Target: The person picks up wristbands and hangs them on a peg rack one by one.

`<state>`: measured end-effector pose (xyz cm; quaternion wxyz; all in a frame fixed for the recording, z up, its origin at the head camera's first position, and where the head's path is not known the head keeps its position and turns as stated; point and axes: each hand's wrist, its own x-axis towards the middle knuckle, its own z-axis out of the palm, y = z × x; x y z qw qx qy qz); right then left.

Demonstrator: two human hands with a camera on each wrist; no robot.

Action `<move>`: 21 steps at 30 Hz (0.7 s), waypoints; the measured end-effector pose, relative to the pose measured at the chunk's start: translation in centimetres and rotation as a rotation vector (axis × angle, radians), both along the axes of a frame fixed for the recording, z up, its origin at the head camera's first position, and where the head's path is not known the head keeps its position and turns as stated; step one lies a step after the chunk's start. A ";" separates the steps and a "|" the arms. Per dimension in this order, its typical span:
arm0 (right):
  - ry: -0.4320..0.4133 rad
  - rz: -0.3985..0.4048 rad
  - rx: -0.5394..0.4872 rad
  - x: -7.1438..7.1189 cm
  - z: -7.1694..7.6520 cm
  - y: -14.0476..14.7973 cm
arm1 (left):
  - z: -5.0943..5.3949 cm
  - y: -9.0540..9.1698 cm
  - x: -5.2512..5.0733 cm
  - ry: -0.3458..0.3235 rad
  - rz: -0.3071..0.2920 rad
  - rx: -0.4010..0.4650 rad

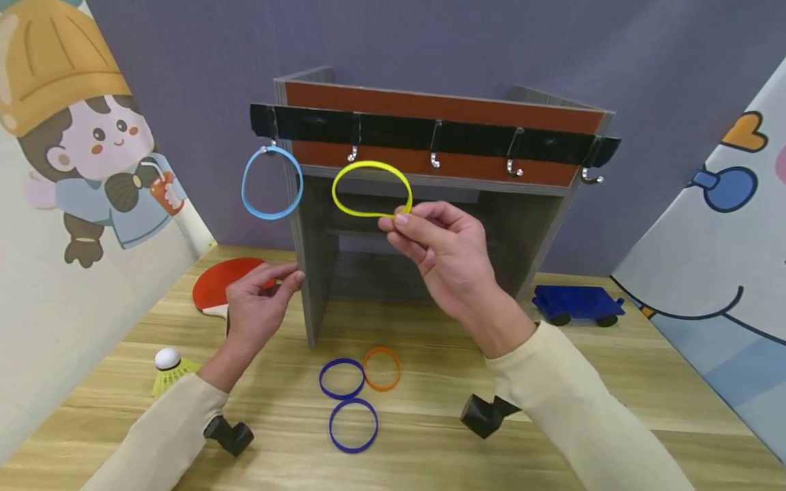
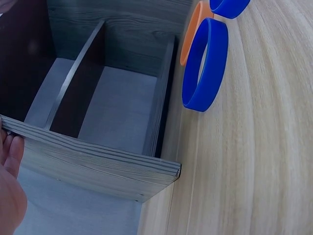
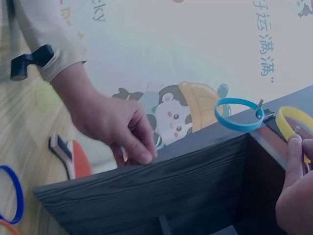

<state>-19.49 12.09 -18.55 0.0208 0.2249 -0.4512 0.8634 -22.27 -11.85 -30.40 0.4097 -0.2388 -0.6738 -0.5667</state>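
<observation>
1. Head view: right hand (image 1: pixel 451 256) pinches the yellow wristband (image 1: pixel 371 164) just below the second metal hook (image 1: pixel 353 155) from left; looks light, rubbery, hard to break.
2. Left wrist: left hand (image 2: pixel 11 188) touches the side panel (image 2: pixel 93 165); gripping, can't tell.
3. Right wrist: the pinch takes one edge, probably the best hold, leaving the loop free.

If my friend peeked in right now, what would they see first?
Probably the bright yellow band, pinched in the right hand near the black hook strip. Next, the light blue band hanging from the strip's leftmost hook. Then maybe the red paddle on the left, partly behind the left hand.
</observation>
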 end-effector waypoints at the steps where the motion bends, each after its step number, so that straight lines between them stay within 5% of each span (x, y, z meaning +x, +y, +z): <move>1: 0.002 -0.002 -0.006 0.0 0.2 -0.2 | 0.0 0.0 0.0 0.001 -0.001 0.000; 21: -0.076 -0.046 -0.036 -0.9 0.9 -1.6 | 0.0 -0.1 0.1 0.003 0.001 -0.014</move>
